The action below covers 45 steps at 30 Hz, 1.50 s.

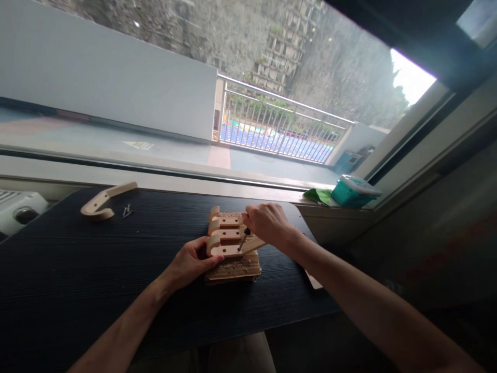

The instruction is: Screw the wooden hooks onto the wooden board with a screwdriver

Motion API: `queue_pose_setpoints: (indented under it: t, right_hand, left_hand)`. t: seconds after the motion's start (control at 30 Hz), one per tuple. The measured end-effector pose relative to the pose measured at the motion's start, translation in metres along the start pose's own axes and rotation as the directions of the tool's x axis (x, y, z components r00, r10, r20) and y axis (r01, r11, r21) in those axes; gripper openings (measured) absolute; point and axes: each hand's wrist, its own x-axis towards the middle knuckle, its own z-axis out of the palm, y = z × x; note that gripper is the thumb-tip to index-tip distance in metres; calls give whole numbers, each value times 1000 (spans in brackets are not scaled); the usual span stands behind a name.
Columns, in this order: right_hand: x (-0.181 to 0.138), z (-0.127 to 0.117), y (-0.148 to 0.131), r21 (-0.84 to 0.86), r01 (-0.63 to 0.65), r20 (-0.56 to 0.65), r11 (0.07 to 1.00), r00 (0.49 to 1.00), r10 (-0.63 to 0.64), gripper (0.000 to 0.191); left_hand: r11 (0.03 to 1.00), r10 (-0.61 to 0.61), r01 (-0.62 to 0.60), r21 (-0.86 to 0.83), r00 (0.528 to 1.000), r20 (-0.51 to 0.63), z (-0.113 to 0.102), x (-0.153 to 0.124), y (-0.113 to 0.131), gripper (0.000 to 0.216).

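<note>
My right hand [269,221] is closed round a screwdriver [243,240]. The tool's tip points down at a hole in the nearest bent wooden hook [228,251]. That hook's curved end is gripped by my left hand [191,263], thumb along its near side. Beneath it lies a rough, layered cardboard block [235,270]. Two similar hooks, a middle one [230,233] and a far one [227,221], lie parallel on the block, their right ends behind my right hand. Whether a screw sits under the tip is too small to tell.
Another wooden hook [99,201] lies at the dark table's [116,280] back left, beside several screws [127,210]. A flat light piece [313,281] is at the right edge. On the sill stand a teal box [354,192] and a green cloth [318,196]. A window runs behind.
</note>
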Motion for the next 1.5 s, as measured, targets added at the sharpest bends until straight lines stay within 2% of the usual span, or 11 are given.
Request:
queue_pose_setpoints:
  t: [0.1, 0.2, 0.27, 0.43, 0.53, 0.67, 0.87, 1.03, 1.17, 1.37, 1.5]
  right_hand:
    - [6, -3, -1, 3, 43, 28, 999, 999, -43, 37]
    - [9, -10, 3, 47, 148, 81, 988, 985, -152, 38]
    - [8, -19, 11, 96, 239, 144, 966, 957, -251, 36]
    - [-2, -43, 27, 181, 422, 272, 888, 847, -458, 25]
    - [-10, -48, 25, 89, 536, 238, 839, 807, -541, 19]
    - [-14, -45, 19, -39, 681, 177, 732, 725, -665, 19]
    - [-11, -37, 21, -143, 771, 220, 620, 636, -740, 22]
    - [-11, -27, 14, -119, 827, 221, 549, 561, -798, 26]
    - [-12, -30, 9, -94, 802, 249, 589, 592, -766, 27]
    - [-3, -44, 8, 23, 576, 402, 817, 743, -535, 21]
    - [2, -49, 3, 33, 508, 440, 861, 766, -469, 24]
  left_hand:
    - [998, 60, -59, 15, 996, -70, 3, -6, -5, 39]
    - [997, 78, -76, 29, 995, -70, 4, -10, -6, 38]
    - [996, 79, -77, 39, 994, -69, 4, -10, -3, 38]
    - [993, 91, -83, 88, 992, -92, 7, -11, 2, 32]
    - [979, 129, -108, 175, 985, -116, 10, -14, -1, 27]
    - [953, 179, -148, 265, 979, -96, 11, -19, -6, 21]
    - [924, 199, -162, 347, 977, -73, 7, -16, -11, 28]
    - [918, 198, -154, 366, 976, -86, 7, -15, -14, 26]
    - [902, 204, -158, 402, 976, -73, 8, -15, -14, 24]
    - [893, 190, -148, 426, 980, -58, 8, -17, -14, 24]
    - [900, 180, -140, 412, 982, -59, 9, -17, -12, 24]
